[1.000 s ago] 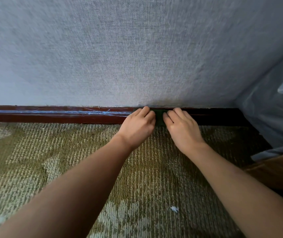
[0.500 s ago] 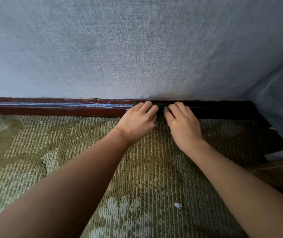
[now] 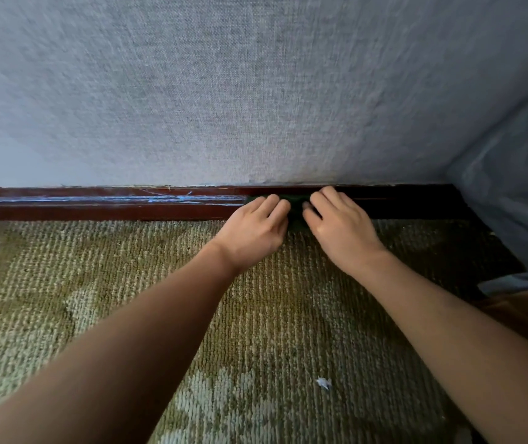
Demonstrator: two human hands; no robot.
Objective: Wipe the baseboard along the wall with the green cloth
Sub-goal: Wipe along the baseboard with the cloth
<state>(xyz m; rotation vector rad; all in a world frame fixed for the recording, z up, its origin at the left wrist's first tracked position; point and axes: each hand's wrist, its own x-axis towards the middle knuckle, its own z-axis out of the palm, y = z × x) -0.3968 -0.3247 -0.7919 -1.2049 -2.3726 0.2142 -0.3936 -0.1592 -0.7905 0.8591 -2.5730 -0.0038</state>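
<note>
Change: both hands are sitting slightly farther right along the baseboard (image 3: 96,205) than a second ago, away from the blue scratches (image 3: 173,197) and toward the corner; the gap between them is opening a little, showing more cloth.
Meaning: the wipe is creeping rightward in short strokes; judging by this, the scratched stretch is lying behind the cloth and only the short dark run to the corner is waiting ahead.
Cloth (image 3: 295,206): lying against the baseboard face, between and under the two hands, down to the carpet (image 3: 256,315) edge.
Left hand (image 3: 253,232): fingers (image 3: 272,203) are lying nearly straight, pressing the cloth to the wood; thumb hidden.
Right hand (image 3: 344,233): pressing likewise, fingers slightly bent over the cloth; thumb hidden, so a pinch underneath cannot be told.
Count: two hands, one cloth, one baseboard, one wall (image 3: 256,91), one patch of scratches, one white scrap (image 3: 322,383) on the carpet, one bluish sheet (image 3: 512,187) hanging at right.
</note>
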